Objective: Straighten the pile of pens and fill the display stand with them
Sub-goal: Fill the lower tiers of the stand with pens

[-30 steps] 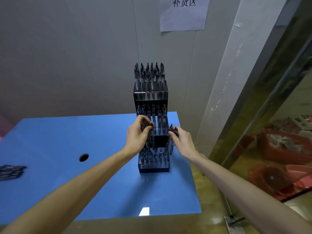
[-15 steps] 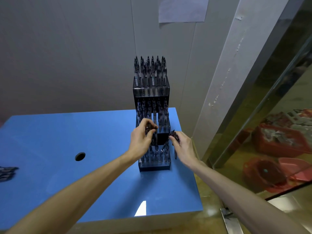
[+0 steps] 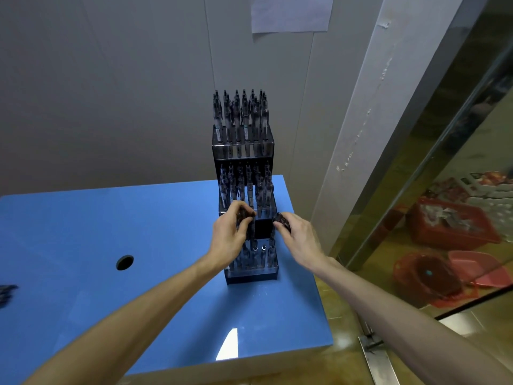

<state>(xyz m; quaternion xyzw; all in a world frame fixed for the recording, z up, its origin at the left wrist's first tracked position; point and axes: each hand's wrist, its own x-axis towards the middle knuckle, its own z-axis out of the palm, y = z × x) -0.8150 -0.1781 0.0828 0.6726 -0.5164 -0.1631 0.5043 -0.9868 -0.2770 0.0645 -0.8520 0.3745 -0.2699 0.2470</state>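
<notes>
Blue tabletop against grey wall | black three-tier plastic display stand at far right edge | left hand pinches a dark pen over bottom tier, right hand grips spare pens | keep your pen upright, aim for the open holes

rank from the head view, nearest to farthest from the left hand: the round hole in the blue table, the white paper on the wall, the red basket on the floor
1. Round hole in the blue table, to the left of the left hand.
2. Red basket on the floor, far right.
3. White paper on the wall, high above.
</notes>
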